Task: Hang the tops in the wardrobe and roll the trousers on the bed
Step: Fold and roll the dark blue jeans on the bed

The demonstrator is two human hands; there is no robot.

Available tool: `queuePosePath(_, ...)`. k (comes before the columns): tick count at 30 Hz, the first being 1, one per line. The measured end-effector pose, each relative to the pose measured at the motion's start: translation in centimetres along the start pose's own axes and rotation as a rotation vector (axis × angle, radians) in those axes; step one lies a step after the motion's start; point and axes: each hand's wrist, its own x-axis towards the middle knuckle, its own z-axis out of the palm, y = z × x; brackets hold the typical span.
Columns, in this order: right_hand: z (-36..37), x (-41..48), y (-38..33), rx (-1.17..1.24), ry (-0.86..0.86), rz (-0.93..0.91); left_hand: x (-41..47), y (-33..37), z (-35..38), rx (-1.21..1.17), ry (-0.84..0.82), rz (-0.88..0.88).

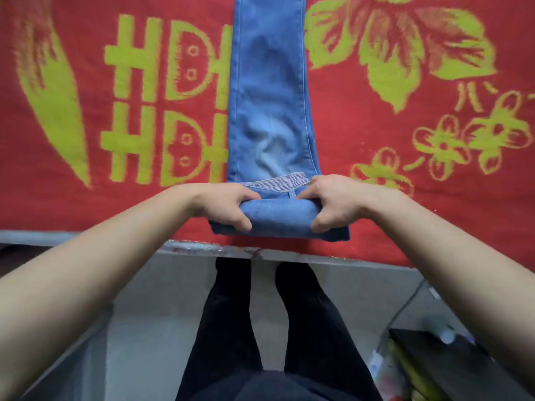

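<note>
A pair of blue jeans (269, 91) lies folded lengthwise on the bed, running from the near edge away to the top of the view. Its near end is rolled into a thick roll (282, 219) by the bed's edge. A strip of striped lining shows just beyond the roll. My left hand (228, 205) grips the roll's left end, fingers over the top and thumb on the near side. At the right end my right hand (333, 202) grips it the same way. No tops and no wardrobe are in view.
A red bedcover (405, 175) with yellow-green flowers and characters covers the bed. The bed's pale edge (202, 250) runs across below the roll. My legs in dark trousers stand on a grey floor. A dark piece of furniture (451, 360) with clutter and a cable stands at lower right.
</note>
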Motion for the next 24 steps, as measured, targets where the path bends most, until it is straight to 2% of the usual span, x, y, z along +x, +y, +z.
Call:
queuePosePath(3, -4.5, 0.9, 1.0, 0.157, -0.114, 0.050, -0.6, -0.2, -2.9, -0.298, 0.046, 0.031)
queuePosePath(5, -7.1, 2.6, 2.8, 0.417, -0.077, 0.090, 0.3, -1.2, -5.4, -0.503, 0.163, 0.028)
queuePosePath(7, -9.0, 5.1, 4.6, 0.714, 0.109, 0.161, 2.0, -2.0, -7.4, -0.716, 0.417, 0.039)
queuePosePath(8, -9.6, 6.6, 5.5, 0.788, 0.285, 0.199, 3.3, -2.5, -8.2, -0.782, 0.632, 0.031)
queuePosePath(10, -9.9, 9.2, 7.2, 0.683, 0.667, 0.317, 5.7, -3.7, -9.0, -0.765, 1.091, -0.070)
queuePosePath(11, -9.5, 10.0, 7.8, 0.553, 0.776, 0.396, 6.6, -4.2, -8.7, -0.692, 1.229, -0.126)
queuePosePath(12, -8.7, 10.5, 8.0, 0.447, 0.807, 0.436, 7.3, -4.5, -8.3, -0.621, 1.269, -0.150)
queuePosePath(13, -7.7, 10.8, 8.1, 0.379, 0.788, 0.420, 8.0, -4.7, -7.7, -0.541, 1.234, -0.139)
queuePosePath(17, -3.3, 10.5, 7.3, 0.166, 0.583, 0.235, 10.4, -5.4, -5.1, -0.127, 0.908, -0.098)
queuePosePath(20, -1.5, 11.8, 7.1, 0.060, 0.505, 0.284, 12.2, -5.9, -4.9, -0.024, 0.770, -0.185)
queuePosePath(24, -1.9, 15.3, 7.3, 0.149, 0.478, 0.355, 14.9, -6.3, -6.4, 0.031, 0.702, -0.252)
